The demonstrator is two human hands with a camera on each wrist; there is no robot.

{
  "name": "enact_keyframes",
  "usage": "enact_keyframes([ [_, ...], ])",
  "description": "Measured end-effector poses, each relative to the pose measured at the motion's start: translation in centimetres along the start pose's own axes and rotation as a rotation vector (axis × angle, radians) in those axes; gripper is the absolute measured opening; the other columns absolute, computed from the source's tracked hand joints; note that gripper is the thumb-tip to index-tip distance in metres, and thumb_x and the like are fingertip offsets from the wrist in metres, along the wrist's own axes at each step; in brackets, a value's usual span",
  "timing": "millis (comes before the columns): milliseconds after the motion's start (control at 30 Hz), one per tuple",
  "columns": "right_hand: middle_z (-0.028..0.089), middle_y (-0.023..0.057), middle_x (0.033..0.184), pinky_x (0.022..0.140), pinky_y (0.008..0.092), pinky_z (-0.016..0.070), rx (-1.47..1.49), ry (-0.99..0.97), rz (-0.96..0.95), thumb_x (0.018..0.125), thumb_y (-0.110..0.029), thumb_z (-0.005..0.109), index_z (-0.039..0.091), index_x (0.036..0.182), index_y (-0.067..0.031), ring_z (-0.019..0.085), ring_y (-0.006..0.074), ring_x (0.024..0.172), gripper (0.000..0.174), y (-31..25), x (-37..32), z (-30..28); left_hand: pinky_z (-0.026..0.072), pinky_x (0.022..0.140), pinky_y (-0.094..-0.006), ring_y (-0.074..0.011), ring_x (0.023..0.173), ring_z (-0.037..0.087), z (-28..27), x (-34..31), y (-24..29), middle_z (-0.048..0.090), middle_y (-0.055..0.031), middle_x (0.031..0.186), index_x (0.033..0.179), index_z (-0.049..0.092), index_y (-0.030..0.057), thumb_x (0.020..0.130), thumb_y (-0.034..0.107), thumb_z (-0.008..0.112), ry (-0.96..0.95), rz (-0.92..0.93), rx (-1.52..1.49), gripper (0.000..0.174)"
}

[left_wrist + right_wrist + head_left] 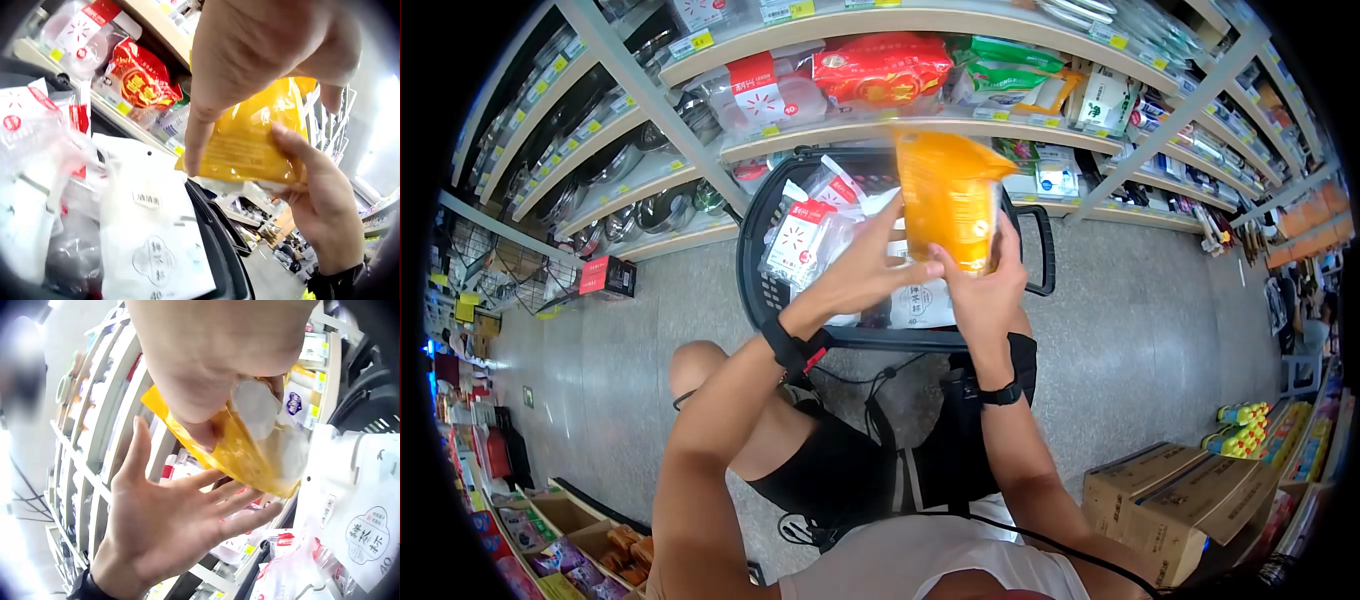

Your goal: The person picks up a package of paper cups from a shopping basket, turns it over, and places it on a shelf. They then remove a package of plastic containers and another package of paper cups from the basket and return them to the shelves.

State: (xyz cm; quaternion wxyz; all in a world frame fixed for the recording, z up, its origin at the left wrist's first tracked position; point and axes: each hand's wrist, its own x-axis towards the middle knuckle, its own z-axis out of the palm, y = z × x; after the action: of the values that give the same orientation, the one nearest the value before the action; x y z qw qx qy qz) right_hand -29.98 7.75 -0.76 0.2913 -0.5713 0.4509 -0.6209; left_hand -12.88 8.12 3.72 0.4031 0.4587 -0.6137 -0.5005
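Note:
A glossy yellow plastic packet (948, 195) is held up over the basket; in the right wrist view its clear side shows white round contents. My right hand (985, 285) grips it by the lower right edge, thumb on the printed face. My left hand (865, 265) is spread at the packet's left side, and in the right wrist view the left palm (169, 525) faces up with fingers extended along the packet. Below, the black basket (748, 245) holds a white printed bag (150, 219) and clear packs with red-and-white labels (792, 243).
Shelves (840, 135) stand right behind the basket, with a red bag (883, 70) and green packs (1015, 68) on them. Metal bowls (662, 210) fill the left shelves. A cardboard box (1170, 500) sits at the lower right, and a small red-and-black box (608, 277) on the left.

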Motion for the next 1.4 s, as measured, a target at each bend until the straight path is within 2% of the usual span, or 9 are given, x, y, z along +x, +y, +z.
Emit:
enact_keyframes([
  [67, 0.069, 0.0224, 0.115, 0.088, 0.0375, 0.0553, -0.188, 0.02, -0.169, 0.071, -0.011, 0.088, 0.056, 0.133, 0.0052, 0.07, 0.0313, 0.1, 0.072, -1.9, -0.8, 0.9, 0.0525, 0.097, -0.038, -0.0283, 0.129, 0.053, 0.7, -0.4, -0.8, 0.048, -0.0171, 0.145, 0.152, 0.032, 0.0039, 0.085, 0.029, 0.082, -0.057, 0.145, -0.258, 0.088],
  [100, 0.069, 0.0189, 0.12, 0.096, 0.035, 0.052, -0.238, -0.058, -0.151, 0.075, -0.008, 0.085, 0.058, 0.135, 0.0031, 0.067, 0.0241, 0.111, 0.066, -3.3, -1.5, 0.9, 0.0505, 0.101, -0.0366, -0.0261, 0.126, 0.055, -0.3, 0.0, -1.9, 0.052, -0.014, 0.141, 0.148, 0.037, 0.0012, 0.084, 0.022, 0.083, -0.082, 0.147, -0.155, 0.082],
  [267, 0.07, 0.0173, 0.121, 0.1, 0.039, 0.0501, -0.093, -0.357, -0.392, 0.076, -0.009, 0.083, 0.064, 0.128, 0.0034, 0.065, 0.0291, 0.118, 0.057, -5.9, -1.5, -0.1, 0.0495, 0.104, -0.0388, -0.0234, 0.12, 0.061, -2.0, -1.5, -1.9, 0.061, -0.013, 0.128, 0.141, 0.046, -0.0005, 0.083, 0.008, 0.076, -0.017, -0.122, -0.773, 0.066],
  [300, 0.068, 0.0203, 0.126, 0.096, 0.038, 0.0528, 0.02, -0.386, -0.321, 0.079, -0.005, 0.079, 0.069, 0.115, 0.0056, 0.067, 0.0285, 0.111, 0.038, -5.4, -1.4, -0.5, 0.0497, 0.104, -0.0394, -0.0243, 0.119, 0.061, -2.4, -1.7, -1.9, 0.061, -0.0141, 0.128, 0.141, 0.046, -0.0002, 0.083, 0.007, 0.075, -0.046, -0.162, -0.877, 0.065],
  [367, 0.068, 0.0196, 0.121, 0.094, 0.0323, 0.0533, 0.397, -0.188, -0.027, 0.086, 0.004, 0.072, 0.068, 0.11, 0.0068, 0.067, 0.0223, 0.107, 0.024, -4.2, -1.9, -0.6, 0.0489, 0.106, -0.0411, -0.0267, 0.119, 0.062, -2.5, -2.1, -2.1, 0.061, -0.0154, 0.13, 0.141, 0.046, -0.0005, 0.082, 0.004, 0.073, -0.032, -0.179, -0.905, 0.066],
  [533, 0.064, 0.015, 0.117, 0.09, 0.0293, 0.0525, 0.205, 0.077, -0.036, 0.091, -0.001, 0.07, 0.063, 0.114, 0.0073, 0.064, 0.0181, 0.102, 0.025, -2.6, -0.9, -1.9, 0.0456, 0.111, -0.0424, -0.0306, 0.123, 0.06, -3.0, -2.2, -2.4, 0.06, -0.0171, 0.131, 0.144, 0.043, -0.0015, 0.078, 0.001, 0.072, -0.197, -0.132, -0.957, 0.073],
  [700, 0.067, 0.012, 0.121, 0.094, 0.0292, 0.0493, 0.663, -0.293, 0.443, 0.094, -0.021, 0.072, 0.061, 0.125, 0.0074, 0.062, 0.0139, 0.108, 0.044, 0.0, -2.2, -4.6, 0.0461, 0.11, -0.0403, -0.0276, 0.124, 0.059, -2.4, -1.5, -2.1, 0.06, -0.0159, 0.132, 0.144, 0.042, -0.0022, 0.08, 0.004, 0.072, -0.334, -0.24, -0.911, 0.071],
  [967, 0.071, 0.0094, 0.113, 0.088, 0.0263, 0.0524, 0.486, -0.219, 0.453, 0.091, -0.007, 0.074, 0.063, 0.124, 0.0054, 0.067, 0.012, 0.098, 0.037, 0.6, -1.9, -4.8, 0.053, 0.098, -0.0345, -0.02, 0.113, 0.065, 0.2, 1.6, -2.3, 0.063, -0.0133, 0.127, 0.14, 0.046, -0.0064, 0.096, 0.018, 0.069, -0.037, -0.162, -0.515, 0.055],
  [1400, 0.069, 0.0119, 0.115, 0.089, 0.0302, 0.0535, 0.371, -0.184, 0.389, 0.086, -0.012, 0.08, 0.059, 0.125, 0.0034, 0.067, 0.0166, 0.102, 0.047, 0.7, -2.4, -3.3, 0.0497, 0.099, -0.0321, -0.0157, 0.113, 0.063, 0.2, 1.0, -2.4, 0.066, -0.0113, 0.125, 0.133, 0.055, -0.0044, 0.093, 0.017, 0.072, -0.047, 0.103, -0.281, 0.049],
])
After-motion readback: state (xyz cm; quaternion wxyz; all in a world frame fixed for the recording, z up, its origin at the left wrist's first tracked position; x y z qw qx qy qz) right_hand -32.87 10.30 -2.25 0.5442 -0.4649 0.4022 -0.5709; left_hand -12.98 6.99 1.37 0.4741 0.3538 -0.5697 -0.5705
